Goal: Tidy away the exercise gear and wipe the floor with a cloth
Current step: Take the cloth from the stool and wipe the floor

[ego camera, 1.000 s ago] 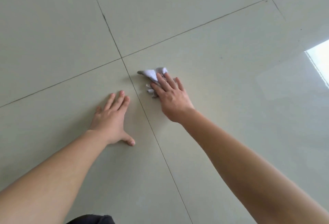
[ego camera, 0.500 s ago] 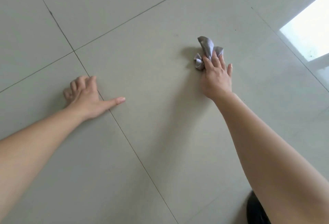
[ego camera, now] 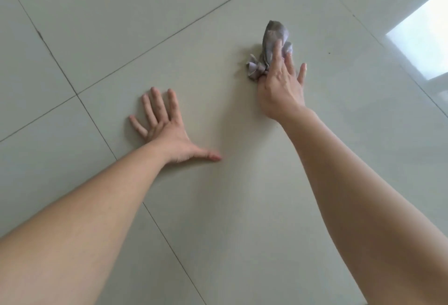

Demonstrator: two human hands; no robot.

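Observation:
A crumpled grey cloth (ego camera: pixel 272 43) lies on the pale tiled floor (ego camera: pixel 206 220), up and right of centre. My right hand (ego camera: pixel 282 86) presses down on the cloth's near part with its fingers stretched over it; part of the cloth is hidden under the palm. My left hand (ego camera: pixel 167 132) rests flat on the floor to the left, fingers spread and thumb pointing right, holding nothing. No exercise gear is in view.
Dark grout lines (ego camera: pixel 97 120) cross the floor just left of my left hand. A bright patch of reflected light (ego camera: pixel 421 38) lies on the tiles at the right edge.
My right hand has slid the cloth to the right, away from the grout crossing. My left hand has shifted right across the grout line and now lies flat with its fingers spread.

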